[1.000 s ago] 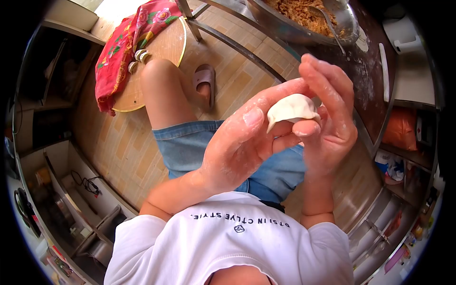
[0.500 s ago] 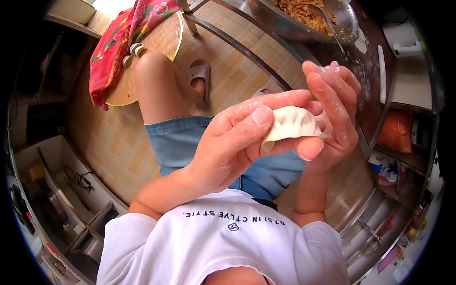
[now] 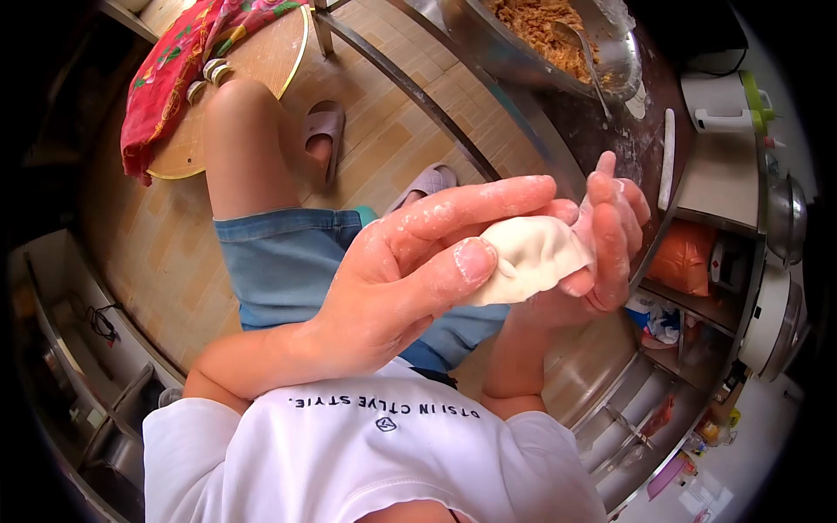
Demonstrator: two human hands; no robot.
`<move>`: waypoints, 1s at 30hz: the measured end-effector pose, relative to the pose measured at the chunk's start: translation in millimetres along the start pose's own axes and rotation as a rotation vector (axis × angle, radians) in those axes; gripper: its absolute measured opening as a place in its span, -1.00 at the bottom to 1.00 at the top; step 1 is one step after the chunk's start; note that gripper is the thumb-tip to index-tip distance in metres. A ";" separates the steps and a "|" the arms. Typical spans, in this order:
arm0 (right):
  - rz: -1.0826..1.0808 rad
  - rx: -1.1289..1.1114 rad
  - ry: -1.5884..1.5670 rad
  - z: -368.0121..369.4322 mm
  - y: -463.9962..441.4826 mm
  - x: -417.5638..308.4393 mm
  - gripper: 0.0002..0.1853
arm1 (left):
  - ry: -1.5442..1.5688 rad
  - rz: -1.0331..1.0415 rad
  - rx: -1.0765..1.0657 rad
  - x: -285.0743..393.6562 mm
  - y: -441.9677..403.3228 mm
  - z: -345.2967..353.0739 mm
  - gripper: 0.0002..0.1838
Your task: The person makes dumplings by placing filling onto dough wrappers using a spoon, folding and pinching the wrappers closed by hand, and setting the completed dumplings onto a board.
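A pale, pleated dumpling [image 3: 539, 254] is held up in front of my body, its folded edge showing. My left hand [image 3: 397, 275] grips the dumpling's left end, thumb on the near side and fingers stretched behind it. Around the right end curls my right hand [image 3: 610, 240], a fingertip showing beneath the dough and other fingers pointing upward. White flour marks both hands. Beyond them, a metal bowl [image 3: 617, 65] of orange-brown filling [image 3: 545, 39] stands on a dark, floury table [image 3: 602, 144], with a spoon [image 3: 586, 57] in it.
A white stick [image 3: 668, 161] lies at the table's right edge. Metal table bars [image 3: 410, 74] cross above the floor. At the upper left, a red flowered cloth [image 3: 166, 87] partly covers a round woven board [image 3: 261, 65]. Shelves [image 3: 715, 305] stand at the right.
Both hands and the dumpling appear lower and nearer. The dumpling has turned to show more of its pleated side. The surroundings have shifted left in view, bringing more right-hand shelving into sight.
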State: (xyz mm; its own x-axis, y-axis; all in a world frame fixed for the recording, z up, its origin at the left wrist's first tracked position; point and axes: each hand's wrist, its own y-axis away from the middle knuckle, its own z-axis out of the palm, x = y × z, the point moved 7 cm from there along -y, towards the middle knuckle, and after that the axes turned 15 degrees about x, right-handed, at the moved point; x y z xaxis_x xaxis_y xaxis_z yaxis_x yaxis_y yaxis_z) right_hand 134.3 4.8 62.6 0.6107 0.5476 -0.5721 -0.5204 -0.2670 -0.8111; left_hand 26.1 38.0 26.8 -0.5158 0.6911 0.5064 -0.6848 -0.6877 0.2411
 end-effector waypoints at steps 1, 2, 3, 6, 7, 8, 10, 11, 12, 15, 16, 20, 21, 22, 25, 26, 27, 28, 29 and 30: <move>-0.010 -0.015 0.030 -4.2 -0.2 1.8 -0.64 | -0.008 0.001 0.003 1.8 -0.9 0.3 -0.42; -0.021 -0.030 0.060 -8.4 -0.5 3.6 -0.65 | -0.017 -0.002 0.009 3.0 -1.0 0.1 -0.42; -0.136 -0.153 0.115 -14.9 -1.5 3.6 -0.61 | -0.025 -0.013 0.019 2.2 -0.4 -0.2 -0.42; -0.213 -0.236 0.167 -17.0 -1.8 2.3 -0.57 | -0.038 0.033 0.016 0.3 -2.5 -0.9 -0.45; -0.197 -0.216 0.164 -10.7 -4.3 -0.7 -0.57 | -0.051 0.052 0.014 0.4 -3.7 -1.0 -0.45; -0.091 -0.059 0.133 -4.1 -5.2 -4.2 -0.63 | -0.060 0.047 0.015 0.6 -3.9 -1.1 -0.46; -0.108 -0.127 0.097 -7.3 -9.8 -6.6 -0.66 | -0.086 0.027 0.013 1.8 -2.4 -0.6 -0.48; -0.115 -0.160 0.079 -8.8 -12.1 -7.8 -0.67 | -0.131 -0.002 0.007 1.5 -0.7 -0.5 -0.46; -0.132 -0.238 0.082 -8.7 -13.7 -9.1 -0.67 | -0.176 -0.028 0.000 2.4 -0.1 -0.7 -0.43; -0.140 -0.318 0.095 -2.4 -16.7 -6.6 -0.70 | -0.105 -0.144 0.013 4.0 1.1 -0.1 -0.27; -0.125 -0.299 0.119 3.3 -16.3 -8.7 -0.67 | -0.048 -0.192 0.023 3.9 2.2 0.1 -0.20; -0.268 -0.542 0.087 2.6 -18.2 -11.3 -0.59 | -0.079 -0.277 0.025 5.2 6.0 1.2 -0.01; -0.228 -0.536 0.099 5.3 -17.3 -10.7 -0.59 | -0.083 -0.297 0.028 5.0 8.1 1.2 0.02; -0.187 -0.530 0.111 7.8 -16.2 -10.3 -0.59 | -0.121 -0.316 0.017 7.1 8.5 -0.6 0.03; -0.046 -0.505 0.132 18.1 -14.0 -13.1 -0.63 | -0.170 -0.357 -0.001 14.8 12.3 5.0 0.05; -0.051 -0.563 0.117 19.6 -15.0 -16.1 -0.63 | -0.168 -0.369 -0.011 13.9 13.4 5.6 0.05; -0.054 -0.621 0.103 20.9 -16.0 -19.1 -0.63 | -0.166 -0.381 -0.021 13.1 14.4 6.2 0.05; -0.134 -0.732 0.078 21.3 -16.2 -21.4 -0.60 | -0.156 -0.385 -0.037 10.5 13.4 3.9 0.04; -0.153 -0.781 0.080 23.6 -15.8 -22.8 -0.62 | -0.120 -0.403 -0.018 9.5 14.8 2.8 0.00; -0.171 -0.830 0.081 25.7 -15.3 -24.3 -0.64 | -0.083 -0.420 0.002 8.4 16.4 1.6 -0.04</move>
State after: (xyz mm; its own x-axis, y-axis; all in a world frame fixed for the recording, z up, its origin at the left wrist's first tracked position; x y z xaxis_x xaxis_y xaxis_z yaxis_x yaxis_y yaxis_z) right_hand 112.1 15.9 92.1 0.6982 0.5835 -0.4148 0.1698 -0.6978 -0.6958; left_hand 11.4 32.1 36.3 -0.1491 0.8912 0.4284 -0.8253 -0.3508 0.4425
